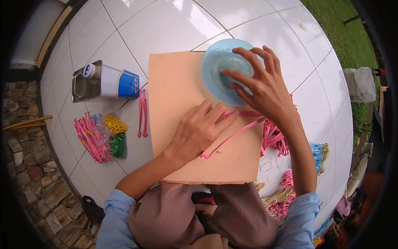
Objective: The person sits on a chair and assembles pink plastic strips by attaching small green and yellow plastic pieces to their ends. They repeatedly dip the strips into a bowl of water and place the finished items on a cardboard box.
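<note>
A pink strap (248, 113) is pinched in my left hand (192, 132), low over a peach-coloured board (174, 81) lying across my lap. Its narrow tail bends down past my knuckles to a wider pink end. Over a light blue plate (208, 68) at the board's far right edge hovers my right hand (267, 85), fingers spread and curved downward. The index fingertip reaches the small translucent pieces (232, 66) in the plate's middle. Whether it touches any of them I cannot tell. Nothing shows between the right fingers.
Left of the board stand a metal can (110, 85), two pink straps (142, 112), a pink strap bundle (90, 137), and bags of yellow (115, 123) and green pieces (118, 145). To the right lie more pink straps (274, 139), beige cords (280, 197) and a blue bundle (316, 154).
</note>
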Demonstrator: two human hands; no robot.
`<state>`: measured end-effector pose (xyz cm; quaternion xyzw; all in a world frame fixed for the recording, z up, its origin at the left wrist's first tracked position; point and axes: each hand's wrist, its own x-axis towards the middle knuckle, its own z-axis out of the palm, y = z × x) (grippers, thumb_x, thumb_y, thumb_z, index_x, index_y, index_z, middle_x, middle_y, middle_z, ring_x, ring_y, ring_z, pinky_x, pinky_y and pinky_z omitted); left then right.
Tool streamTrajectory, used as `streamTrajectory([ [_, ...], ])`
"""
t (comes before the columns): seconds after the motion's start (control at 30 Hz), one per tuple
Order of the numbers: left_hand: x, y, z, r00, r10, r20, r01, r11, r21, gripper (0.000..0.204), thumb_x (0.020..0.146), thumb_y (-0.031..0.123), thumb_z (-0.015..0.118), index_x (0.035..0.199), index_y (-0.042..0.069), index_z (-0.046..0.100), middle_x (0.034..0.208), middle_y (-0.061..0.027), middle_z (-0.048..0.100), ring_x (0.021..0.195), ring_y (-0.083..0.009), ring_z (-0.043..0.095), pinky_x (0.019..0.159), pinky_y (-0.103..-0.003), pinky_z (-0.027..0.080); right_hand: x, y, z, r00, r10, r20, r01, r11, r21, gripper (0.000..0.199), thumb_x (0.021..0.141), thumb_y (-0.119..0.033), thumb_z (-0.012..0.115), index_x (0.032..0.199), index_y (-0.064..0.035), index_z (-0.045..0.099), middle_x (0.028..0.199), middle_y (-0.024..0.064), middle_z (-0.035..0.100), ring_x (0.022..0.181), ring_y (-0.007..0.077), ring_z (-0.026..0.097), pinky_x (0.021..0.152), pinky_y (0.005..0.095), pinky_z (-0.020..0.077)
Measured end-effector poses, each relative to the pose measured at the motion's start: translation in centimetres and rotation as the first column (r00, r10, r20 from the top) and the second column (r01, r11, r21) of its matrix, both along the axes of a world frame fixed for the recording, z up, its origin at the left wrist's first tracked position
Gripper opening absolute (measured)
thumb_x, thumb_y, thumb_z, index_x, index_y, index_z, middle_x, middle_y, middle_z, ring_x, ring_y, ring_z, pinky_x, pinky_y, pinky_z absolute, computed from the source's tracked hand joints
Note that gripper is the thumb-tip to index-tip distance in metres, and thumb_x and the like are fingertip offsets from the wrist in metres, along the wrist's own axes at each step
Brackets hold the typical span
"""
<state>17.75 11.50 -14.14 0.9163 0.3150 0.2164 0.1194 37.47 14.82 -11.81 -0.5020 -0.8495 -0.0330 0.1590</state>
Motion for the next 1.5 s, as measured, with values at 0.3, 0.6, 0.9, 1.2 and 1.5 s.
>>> streamTrajectory([
  [0.3, 0.1, 0.0, 0.3, 1.0, 0.008, 0.006, -0.008, 1.0, -0.02, 0.041, 0.066, 0.008, 0.061, 0.106, 0.017, 0.067, 0.086, -0.0018, 0.051, 0.076, -0.0172, 0.054, 0.064, -0.029, 0.05, 1.1, -4.1, 0.3, 0.948, -0.161, -0.275, 0.162, 0.987, -0.018, 0.04, 0.069, 0.004, 0.063, 0.104, -0.0158, 0.059, 0.111, 0.0053, 0.05, 0.105, 0.0308, 0.042, 0.085, 0.0423, 0.04],
  [0.6, 0.2, 0.0, 0.4, 1.0, 0.014, 0.003, -0.014, 0.999, -0.036, 0.042, 0.066, 0.005, 0.062, 0.106, 0.016, 0.068, 0.084, -0.0028, 0.051, 0.076, -0.0183, 0.056, 0.063, -0.029, 0.05, 1.3, -9.6, -0.5, 0.878, -0.232, -0.42, 0.166, 0.968, -0.187, 0.038, 0.069, 0.004, 0.063, 0.104, -0.0088, 0.059, 0.087, -0.0016, 0.061, 0.089, 0.0232, 0.047, 0.083, 0.0408, 0.0361],
  [0.9, -0.1, 0.2, 0.1, 1.0, -0.02, -0.004, 0.02, 1.0, -0.019, 0.039, 0.069, 0.006, 0.058, 0.106, 0.013, 0.064, 0.085, -0.0029, 0.048, 0.073, -0.0175, 0.05, 0.06, -0.028, 0.047, 1.2, -10.1, -0.6, 0.992, -0.125, 0.02, 0.124, 0.991, 0.057, 0.035, 0.073, -0.021, 0.069, 0.107, -0.0146, 0.062, 0.076, -0.0017, 0.054, 0.085, 0.0172, 0.051, 0.091, 0.0446, 0.0365],
  [1.2, 0.3, 0.3, 0.4, 0.999, 0.025, 0.023, -0.023, 0.998, -0.067, 0.04, 0.067, 0.002, 0.059, 0.103, 0.015, 0.068, 0.08, -0.003, 0.052, 0.073, -0.0179, 0.056, 0.061, -0.029, 0.05, 1.6, -9.6, -1.0, 0.993, -0.092, 0.077, 0.088, 0.994, 0.062, 0.037, 0.076, -0.034, 0.066, 0.109, -0.0167, 0.065, 0.076, -0.0017, 0.054, 0.083, 0.0168, 0.051, 0.093, 0.0445, 0.0388],
  [1.5, -0.2, 0.4, -0.2, 0.999, -0.023, 0.047, 0.026, 0.998, -0.064, 0.04, 0.07, 0.003, 0.058, 0.108, 0.013, 0.064, 0.085, -0.0033, 0.048, 0.074, -0.0174, 0.052, 0.062, -0.029, 0.048, 2.9, -10.0, -2.3, 0.917, -0.092, -0.389, 0.079, 0.996, -0.049, 0.042, 0.07, -0.007, 0.069, 0.109, -0.0086, 0.056, 0.081, 0.0039, 0.055, 0.084, 0.0235, 0.052, 0.082, 0.042, 0.0429],
])
